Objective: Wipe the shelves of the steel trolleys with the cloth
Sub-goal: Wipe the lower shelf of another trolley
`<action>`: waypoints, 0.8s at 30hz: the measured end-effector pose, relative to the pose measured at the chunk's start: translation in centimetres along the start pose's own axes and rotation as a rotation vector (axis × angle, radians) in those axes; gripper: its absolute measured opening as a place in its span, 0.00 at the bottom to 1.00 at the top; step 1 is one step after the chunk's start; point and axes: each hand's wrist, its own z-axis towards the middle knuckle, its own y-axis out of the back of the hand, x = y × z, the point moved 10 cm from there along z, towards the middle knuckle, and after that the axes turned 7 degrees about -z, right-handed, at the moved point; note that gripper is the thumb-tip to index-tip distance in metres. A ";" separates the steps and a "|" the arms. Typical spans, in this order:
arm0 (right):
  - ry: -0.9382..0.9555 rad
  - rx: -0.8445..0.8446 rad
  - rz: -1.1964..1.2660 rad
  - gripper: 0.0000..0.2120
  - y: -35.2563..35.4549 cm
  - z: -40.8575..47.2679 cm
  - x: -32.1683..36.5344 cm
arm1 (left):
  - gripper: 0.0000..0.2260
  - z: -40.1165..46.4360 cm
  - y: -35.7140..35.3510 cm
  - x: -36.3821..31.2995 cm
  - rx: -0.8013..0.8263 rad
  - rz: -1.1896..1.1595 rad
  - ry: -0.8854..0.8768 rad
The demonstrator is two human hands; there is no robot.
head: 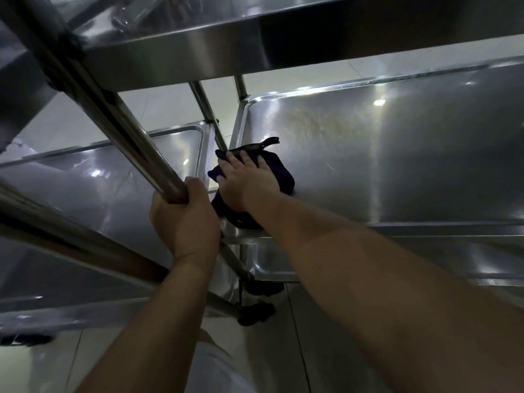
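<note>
A dark purple cloth (279, 173) lies bunched at the near left corner of the middle steel shelf (397, 154) of the right-hand trolley. My right hand (246, 180) lies flat on top of the cloth with the fingers spread, pressing it onto the shelf. My left hand (185, 219) grips the lower end of a steel upright tube (119, 114) that runs from the upper left down to the middle of the view. A yellowish smear shows on the shelf beyond the cloth.
A second trolley's shelf (113, 177) lies to the left, close beside the first. An upper shelf (255, 38) overhangs at the top. A lower shelf (368, 259) and black castors (255, 313) sit below on a pale tiled floor (269, 364).
</note>
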 end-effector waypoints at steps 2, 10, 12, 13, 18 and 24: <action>0.003 -0.027 -0.018 0.29 0.5 -0.5 -1.6 | 0.09 0.2 0.1 0.1 0.000 0.017 0.004; -0.558 -0.174 0.042 0.29 4.9 -6.7 -25.5 | 0.11 0.2 0.2 0.3 -0.008 0.032 0.010; -0.702 -0.184 0.061 0.30 4.9 -8.9 -29.8 | 0.10 0.2 0.2 0.4 -0.010 0.029 0.011; -0.744 -0.183 0.057 0.30 4.8 -9.3 -30.5 | 0.10 0.2 0.2 0.5 -0.012 0.024 0.017; -0.703 -0.100 0.023 0.31 4.2 -5.7 -25.8 | 0.09 0.0 0.1 0.9 -0.018 -0.027 0.047; -0.216 -0.019 -0.052 0.29 2.6 2.6 -10.0 | 0.08 -0.1 0.0 0.8 -0.016 -0.078 0.044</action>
